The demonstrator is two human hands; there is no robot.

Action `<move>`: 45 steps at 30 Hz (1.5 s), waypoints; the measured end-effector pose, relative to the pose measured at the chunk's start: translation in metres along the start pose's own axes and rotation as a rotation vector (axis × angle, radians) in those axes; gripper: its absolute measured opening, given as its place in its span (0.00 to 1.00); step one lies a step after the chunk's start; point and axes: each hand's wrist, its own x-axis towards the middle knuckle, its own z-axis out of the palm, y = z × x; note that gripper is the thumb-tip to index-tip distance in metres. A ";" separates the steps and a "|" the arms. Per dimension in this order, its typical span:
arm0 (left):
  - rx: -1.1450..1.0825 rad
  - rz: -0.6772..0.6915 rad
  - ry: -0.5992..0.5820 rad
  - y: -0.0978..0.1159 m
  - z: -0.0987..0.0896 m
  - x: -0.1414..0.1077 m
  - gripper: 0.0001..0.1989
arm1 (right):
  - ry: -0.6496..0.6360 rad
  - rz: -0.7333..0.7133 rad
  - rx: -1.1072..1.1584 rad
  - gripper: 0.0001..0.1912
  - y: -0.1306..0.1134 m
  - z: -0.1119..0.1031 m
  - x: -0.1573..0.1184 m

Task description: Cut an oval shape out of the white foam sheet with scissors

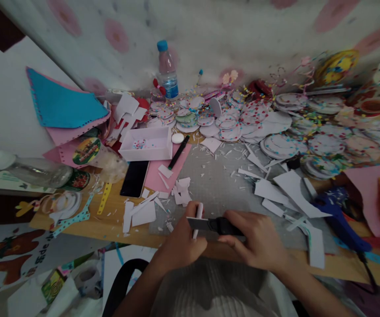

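Observation:
At the table's front edge, my left hand pinches a small, thin white piece, held upright with its edge toward me; it looks like foam board or card. My right hand grips the black handle of a utility knife. The knife's blade points left and crosses the white piece, at or very near its edge. Under and beyond both hands lies a grey cutting mat, strewn with white scraps. More cut white pieces are spread to the right of my right hand.
Stacks of decorated white discs line the back. A white box, phone and black marker sit left of the mat. A water bottle stands behind. At right lies a blue glue gun with a cord; at left, a clear bottle.

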 end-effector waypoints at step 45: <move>-0.805 -0.197 -0.245 0.005 0.004 -0.009 0.20 | 0.076 0.442 0.422 0.20 0.018 -0.004 -0.007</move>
